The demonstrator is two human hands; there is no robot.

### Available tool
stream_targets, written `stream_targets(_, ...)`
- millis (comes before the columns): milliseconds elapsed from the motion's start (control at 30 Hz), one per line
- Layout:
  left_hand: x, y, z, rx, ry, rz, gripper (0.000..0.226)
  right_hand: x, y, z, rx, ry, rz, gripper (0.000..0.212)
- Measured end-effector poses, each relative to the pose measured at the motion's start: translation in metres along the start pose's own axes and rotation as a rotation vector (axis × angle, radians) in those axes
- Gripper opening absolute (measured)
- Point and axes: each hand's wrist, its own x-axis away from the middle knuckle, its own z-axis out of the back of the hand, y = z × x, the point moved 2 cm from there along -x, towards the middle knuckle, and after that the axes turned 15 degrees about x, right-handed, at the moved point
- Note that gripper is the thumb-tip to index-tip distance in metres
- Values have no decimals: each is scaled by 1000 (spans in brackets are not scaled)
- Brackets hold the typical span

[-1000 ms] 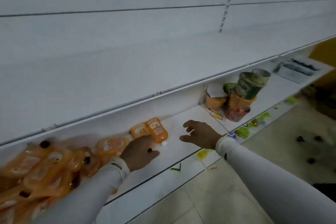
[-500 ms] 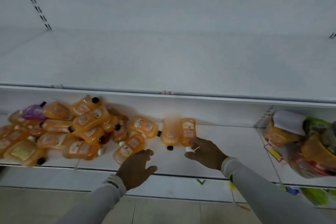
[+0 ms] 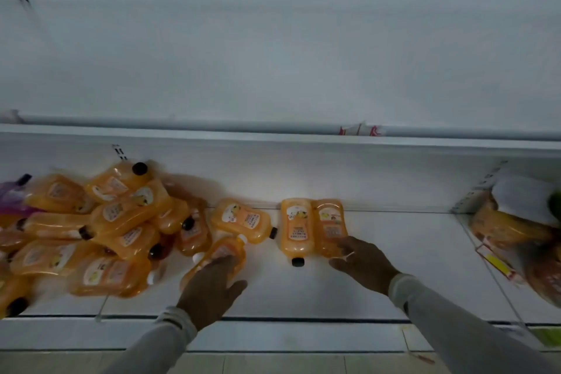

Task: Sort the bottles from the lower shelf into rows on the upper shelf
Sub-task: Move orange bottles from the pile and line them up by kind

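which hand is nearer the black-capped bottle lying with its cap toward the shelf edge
Right. The right hand is just right of the black-capped bottle, on its neighbour; the left hand is farther left.

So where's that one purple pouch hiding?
The purple pouch lies at the far left edge of the head view, on the lower shelf, tucked behind the pile of orange bottles.

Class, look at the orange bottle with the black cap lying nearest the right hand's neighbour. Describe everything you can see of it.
The black-capped orange bottle lies flat on the lower shelf, cap towards the viewer. It looks like soft translucent plastic filled with orange liquid, with a white fruit label. Its right side touches a second orange bottle, on whose near end the right hand rests. Neither hand touches the black-capped bottle itself.
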Motion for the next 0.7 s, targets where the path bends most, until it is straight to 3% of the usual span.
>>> stream_targets(167,-22,-25,2,-84,58,25,52,-26,21,-6,15,65,-97,43)
stream_targets(333,-33,-48,-3,-72,93,121,65,-55,31,-21,51,108,-110,48)
stream_targets(500,-33,-50,-17,-22,167,154,72,-74,43,-39,-106,163,-54,67)
stream_targets(700,-22,-28,-47,22,157,202,83,-93,60,-50,-227,44,-95,90)
